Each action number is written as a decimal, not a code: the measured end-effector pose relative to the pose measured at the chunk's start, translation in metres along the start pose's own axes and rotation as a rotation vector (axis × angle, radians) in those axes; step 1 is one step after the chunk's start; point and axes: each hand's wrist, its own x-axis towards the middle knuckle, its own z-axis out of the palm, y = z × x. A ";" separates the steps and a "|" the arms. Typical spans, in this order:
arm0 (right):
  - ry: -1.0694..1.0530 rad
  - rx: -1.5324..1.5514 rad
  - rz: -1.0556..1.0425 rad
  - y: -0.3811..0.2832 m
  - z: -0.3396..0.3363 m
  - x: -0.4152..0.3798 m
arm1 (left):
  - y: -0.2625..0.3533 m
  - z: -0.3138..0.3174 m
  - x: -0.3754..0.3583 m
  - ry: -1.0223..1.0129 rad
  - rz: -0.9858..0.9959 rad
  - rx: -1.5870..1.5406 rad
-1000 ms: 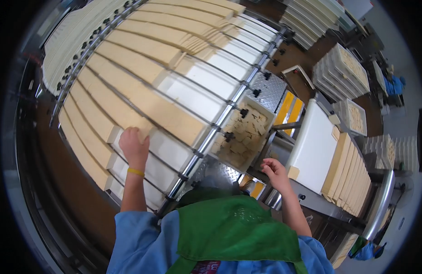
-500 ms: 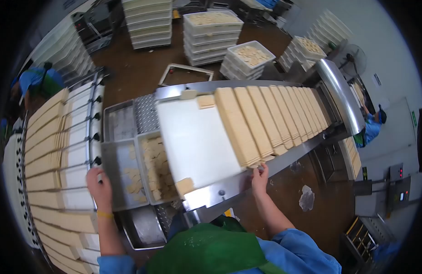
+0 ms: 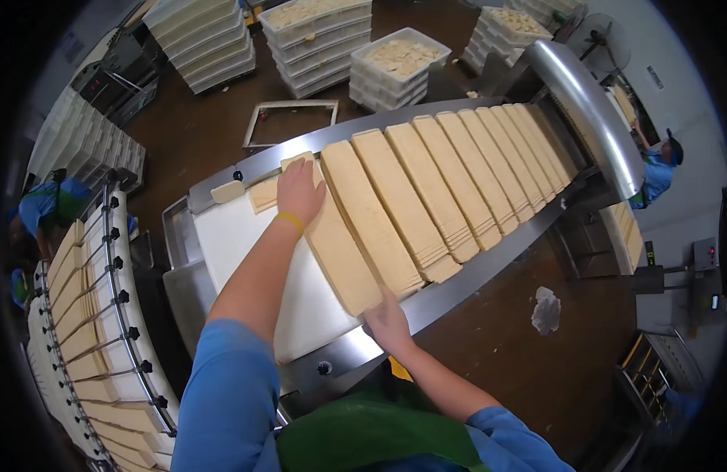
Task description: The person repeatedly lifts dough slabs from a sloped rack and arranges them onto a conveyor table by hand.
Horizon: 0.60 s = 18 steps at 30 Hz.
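A long pale strip of dough sheets [image 3: 338, 250] lies across the white conveyor belt [image 3: 236, 236], nearest to me in a row. My left hand [image 3: 302, 193], with a yellow band on its wrist, is closed over the strip's far end. At the near end, by the belt's metal edge, my right hand [image 3: 388, 321] grips the same strip; some of its fingers are hidden beneath it. Several similar dough strips [image 3: 414, 185] sit side by side up the belt. A small loose dough piece [image 3: 263, 197] lies beside my left hand.
A rounded metal cover [image 3: 591, 118] spans the belt's far end. On the left, a second conveyor [image 3: 104, 315] carries dough under thin rods with black knobs. Stacked white trays [image 3: 399, 67] stand behind. Co-workers in blue [image 3: 654, 173] are at the right and far left [image 3: 53, 204].
My left hand has moved from beside the left conveyor to the strip's far end. The nearest strip now sits apart from the row, nearer the belt's left end. The view has shifted.
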 end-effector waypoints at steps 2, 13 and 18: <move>-0.034 -0.024 -0.016 -0.003 -0.003 0.001 | 0.005 0.007 0.016 -0.069 -0.084 0.089; -0.228 -0.063 -0.032 -0.019 0.004 -0.006 | -0.019 -0.042 -0.011 -0.100 -0.358 0.275; -0.362 -0.343 -0.317 -0.030 0.027 0.023 | -0.084 -0.123 -0.088 -0.099 -0.621 0.519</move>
